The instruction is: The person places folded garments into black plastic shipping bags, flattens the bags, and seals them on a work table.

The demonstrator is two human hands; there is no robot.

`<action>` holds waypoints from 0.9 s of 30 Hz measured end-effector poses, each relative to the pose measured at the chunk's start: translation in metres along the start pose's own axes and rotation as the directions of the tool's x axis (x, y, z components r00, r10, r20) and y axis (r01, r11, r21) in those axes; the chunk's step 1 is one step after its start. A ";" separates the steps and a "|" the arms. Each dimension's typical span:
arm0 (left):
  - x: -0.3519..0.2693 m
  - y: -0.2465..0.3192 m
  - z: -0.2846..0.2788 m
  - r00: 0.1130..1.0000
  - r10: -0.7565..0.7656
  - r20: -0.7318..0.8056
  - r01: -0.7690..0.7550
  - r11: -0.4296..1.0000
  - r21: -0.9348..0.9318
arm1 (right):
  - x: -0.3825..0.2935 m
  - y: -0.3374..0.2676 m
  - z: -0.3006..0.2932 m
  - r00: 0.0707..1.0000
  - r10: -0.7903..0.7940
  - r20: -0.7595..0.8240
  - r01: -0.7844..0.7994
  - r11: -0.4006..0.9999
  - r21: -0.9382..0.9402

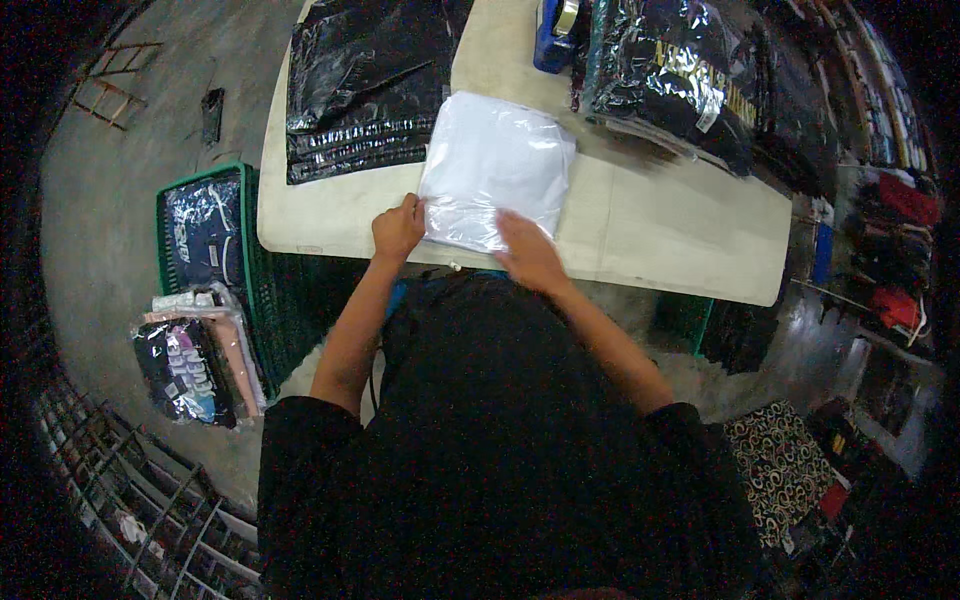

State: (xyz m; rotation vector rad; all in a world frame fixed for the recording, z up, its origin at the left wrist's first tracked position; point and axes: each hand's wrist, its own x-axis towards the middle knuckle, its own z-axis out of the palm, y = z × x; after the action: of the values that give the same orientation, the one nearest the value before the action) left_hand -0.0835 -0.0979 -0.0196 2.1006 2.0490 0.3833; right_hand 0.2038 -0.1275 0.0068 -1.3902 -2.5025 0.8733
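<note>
A folded white garment in a clear plastic bag lies flat on the cream-coloured table, close to its front edge. My left hand pinches the bag's near left corner between thumb and fingers. On the bag's near right part rests my right hand, slightly blurred, its fingers spread over the plastic. Left of the white package, partly under its edge, are black plastic bags, stacked flat. To the right, a pile of dark bagged garments bears gold print.
A blue tape dispenser stands at the table's far side. Beside the table on the left is a green plastic crate with bagged clothing; more bagged garments lie next to it. A metal rack stands lower left, a patterned cushion lower right.
</note>
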 end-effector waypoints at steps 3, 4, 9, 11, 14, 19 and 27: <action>0.004 0.009 -0.011 0.991 -0.064 0.117 0.063 0.998 0.015 | -0.044 0.033 -0.019 0.999 0.042 -0.025 -0.044 0.993 -0.112; 0.004 0.014 -0.013 0.991 -0.060 0.116 0.059 0.998 0.014 | -0.051 0.038 -0.024 0.999 0.045 -0.002 -0.045 0.989 -0.138; 0.015 0.071 -0.043 0.953 0.290 0.089 -0.268 0.942 -0.200 | -0.051 0.031 -0.032 0.999 0.051 0.017 -0.048 0.992 -0.119; 0.017 0.081 -0.037 0.782 0.588 0.207 -0.462 0.769 -0.441 | -0.049 0.032 -0.028 0.995 0.094 0.040 -0.084 0.976 -0.202; 0.005 0.057 -0.013 0.649 0.728 0.219 -0.651 0.681 -0.336 | -0.050 0.033 -0.032 0.992 0.092 0.083 -0.072 0.974 -0.214; -0.012 -0.006 -0.029 0.802 0.539 0.258 -0.471 0.836 -0.283 | -0.051 0.025 -0.034 0.993 0.089 0.078 -0.065 0.959 -0.274; 0.003 0.006 -0.029 0.835 0.514 0.198 -0.473 0.853 -0.220 | -0.001 -0.015 -0.031 0.977 -0.213 -0.021 0.194 0.922 -0.335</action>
State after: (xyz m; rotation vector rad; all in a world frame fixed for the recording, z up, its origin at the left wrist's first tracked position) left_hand -0.0869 -0.0969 0.0101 2.4115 1.2692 0.3184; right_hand 0.2057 -0.1217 0.0413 -1.1828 -2.7789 0.3780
